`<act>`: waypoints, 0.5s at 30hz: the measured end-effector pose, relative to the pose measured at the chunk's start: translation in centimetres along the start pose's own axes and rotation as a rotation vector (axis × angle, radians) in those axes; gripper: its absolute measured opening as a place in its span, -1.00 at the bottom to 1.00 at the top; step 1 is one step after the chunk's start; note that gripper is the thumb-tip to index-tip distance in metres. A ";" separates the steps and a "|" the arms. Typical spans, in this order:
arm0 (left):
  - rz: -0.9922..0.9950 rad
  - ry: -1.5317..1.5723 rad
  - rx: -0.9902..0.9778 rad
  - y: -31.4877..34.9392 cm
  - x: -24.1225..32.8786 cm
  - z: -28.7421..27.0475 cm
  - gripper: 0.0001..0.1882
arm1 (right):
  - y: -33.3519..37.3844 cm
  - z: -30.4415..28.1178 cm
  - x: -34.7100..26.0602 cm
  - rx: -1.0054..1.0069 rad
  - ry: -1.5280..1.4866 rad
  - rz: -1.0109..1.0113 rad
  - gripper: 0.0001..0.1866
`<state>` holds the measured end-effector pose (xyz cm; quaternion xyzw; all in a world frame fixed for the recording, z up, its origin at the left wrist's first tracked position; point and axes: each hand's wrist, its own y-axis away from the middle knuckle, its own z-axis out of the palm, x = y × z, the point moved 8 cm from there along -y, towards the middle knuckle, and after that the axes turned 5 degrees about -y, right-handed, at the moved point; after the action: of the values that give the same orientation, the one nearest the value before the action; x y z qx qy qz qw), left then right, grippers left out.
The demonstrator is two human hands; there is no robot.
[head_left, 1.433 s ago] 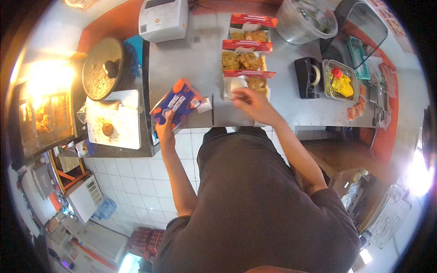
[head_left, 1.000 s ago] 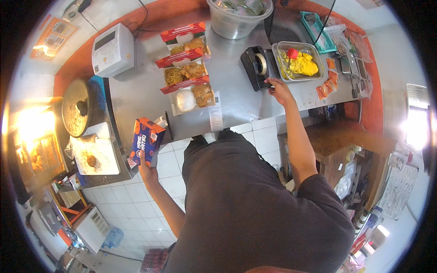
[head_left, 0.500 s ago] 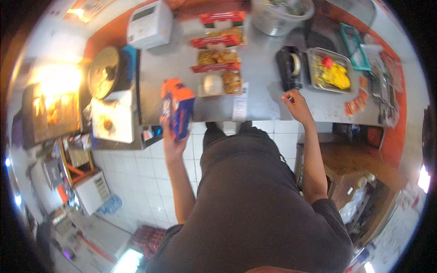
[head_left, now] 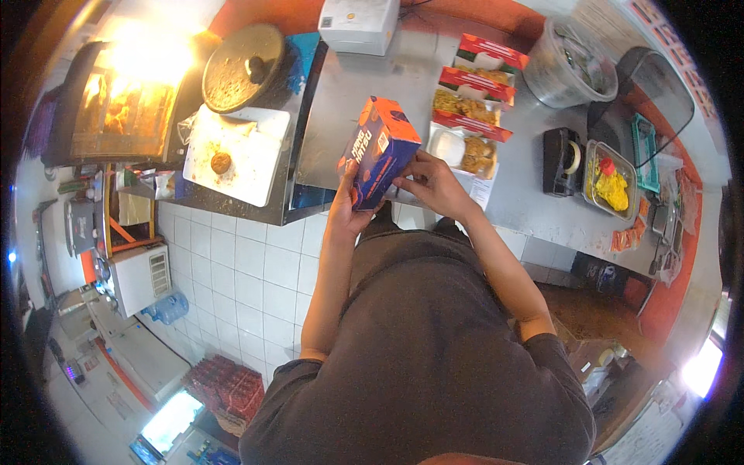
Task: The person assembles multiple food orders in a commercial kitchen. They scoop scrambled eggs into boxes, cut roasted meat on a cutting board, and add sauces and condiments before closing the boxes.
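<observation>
My left hand [head_left: 353,208] is closed round the lower left of an upright orange-and-purple cardboard food box [head_left: 380,164], holding it in front of me at the counter's edge. My right hand [head_left: 435,184] is against the box's right side, thumb and fingers bent into a pinch. Whatever may be between those fingertips is too small to tell. Right of the hands stand several open red-and-white food boxes [head_left: 474,116] with fried pieces in them, the nearest also holding a white rounded mound. A black tape dispenser [head_left: 555,163] with a pale roll sits farther right.
A steel counter [head_left: 519,182] runs across the front. On it are a white printer [head_left: 358,27], a clear round tub [head_left: 570,66] and a tray of yellow food [head_left: 614,182]. At left are a white cutting board [head_left: 256,159], a dark round lid [head_left: 240,70] and a lit display case [head_left: 128,116].
My right hand has left the tape dispenser area and come left to the box. The box remains in my left hand, closer to the other hand. The whole view has shifted, the counter things appearing farther right.
</observation>
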<state>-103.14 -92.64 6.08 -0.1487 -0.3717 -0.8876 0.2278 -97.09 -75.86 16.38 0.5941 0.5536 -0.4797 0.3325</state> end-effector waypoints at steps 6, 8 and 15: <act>0.001 -0.092 -0.031 -0.8 4.2 -5.7 -0.60 | -4.3 4.6 3.2 -0.049 0.233 0.033 -0.76; 0.023 -0.231 0.004 -1.9 6.4 -7.5 -0.56 | -5.9 4.9 5.1 0.161 0.341 0.009 -0.71; 0.367 -0.779 0.466 -5.6 14.5 -13.4 -0.28 | -2.2 6.9 15.3 0.132 0.511 0.571 -0.64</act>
<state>-119.60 -103.22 -0.06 -0.4778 -0.5858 -0.6043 0.2518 -101.74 -76.75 0.15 0.8447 0.3991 -0.2389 0.2650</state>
